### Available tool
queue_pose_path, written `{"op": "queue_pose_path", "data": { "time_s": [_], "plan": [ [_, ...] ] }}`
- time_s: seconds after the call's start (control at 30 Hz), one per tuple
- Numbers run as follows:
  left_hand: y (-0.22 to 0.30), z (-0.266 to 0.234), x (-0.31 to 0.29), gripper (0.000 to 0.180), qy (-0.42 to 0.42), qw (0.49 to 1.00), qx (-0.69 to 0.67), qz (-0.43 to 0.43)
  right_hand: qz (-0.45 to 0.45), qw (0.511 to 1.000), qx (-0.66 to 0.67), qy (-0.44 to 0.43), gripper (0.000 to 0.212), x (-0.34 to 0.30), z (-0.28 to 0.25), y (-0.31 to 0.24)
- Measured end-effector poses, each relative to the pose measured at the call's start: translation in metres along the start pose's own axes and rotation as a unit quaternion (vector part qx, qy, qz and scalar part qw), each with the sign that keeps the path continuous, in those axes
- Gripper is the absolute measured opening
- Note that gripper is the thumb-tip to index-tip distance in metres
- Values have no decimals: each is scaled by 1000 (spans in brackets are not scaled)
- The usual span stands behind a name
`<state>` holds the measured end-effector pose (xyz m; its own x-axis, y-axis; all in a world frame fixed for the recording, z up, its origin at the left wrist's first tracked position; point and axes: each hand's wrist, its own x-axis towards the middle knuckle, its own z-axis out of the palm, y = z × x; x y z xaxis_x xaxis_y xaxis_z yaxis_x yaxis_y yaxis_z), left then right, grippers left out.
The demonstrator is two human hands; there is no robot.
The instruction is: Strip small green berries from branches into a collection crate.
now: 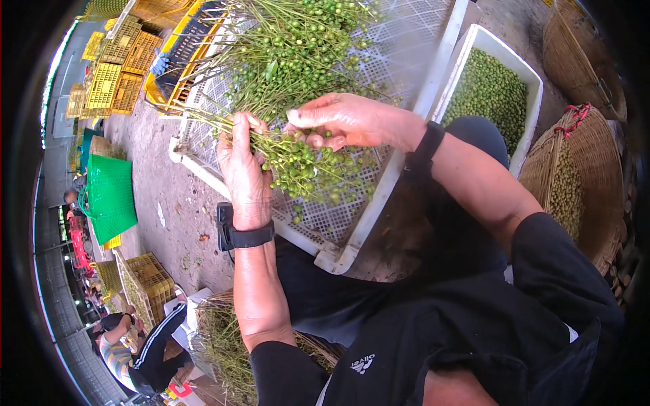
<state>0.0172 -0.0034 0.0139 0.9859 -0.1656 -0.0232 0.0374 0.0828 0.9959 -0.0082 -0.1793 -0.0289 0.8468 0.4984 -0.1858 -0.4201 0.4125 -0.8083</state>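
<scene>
The left hand (242, 162) was clamped around a bunch of stalks (281, 152) over the white tray (379, 203), the right hand (342, 122) pinched on green berries (318, 169), best stripped gently downward into it.

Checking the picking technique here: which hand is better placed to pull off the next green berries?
Right, probably. The right hand has its fingertips on the green berries, while the left hand is wrapped around the stem bundle.
</scene>
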Motion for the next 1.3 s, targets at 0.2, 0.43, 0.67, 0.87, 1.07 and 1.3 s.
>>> {"op": "queue_pose_path", "data": {
  "time_s": [0.2,0.43,0.67,0.87,1.07,1.3],
  "plan": [
    [2,-3,1,20,17,1000,1,16,-60,990,-126,-3,21,-6,2,-1],
    [4,-5,0,21,10,1000,-16,12,-92,995,26,-15,26,-4,-7,0],
    [1,-3,1,23,-20,1000,-7,9,-88,983,-158,8,20,-2,9,1],
    [-3,-4,1,20,-2,1000,-18,9,-98,991,-56,-69,22,-5,1,-1],
    [-2,-10,9,20,52,997,-47,35,-101,992,-9,-70,24,-11,-5,-4],
    [-6,-10,7,19,33,998,3,61,-114,949,-292,37,24,-5,11,-2]
  ]
}}
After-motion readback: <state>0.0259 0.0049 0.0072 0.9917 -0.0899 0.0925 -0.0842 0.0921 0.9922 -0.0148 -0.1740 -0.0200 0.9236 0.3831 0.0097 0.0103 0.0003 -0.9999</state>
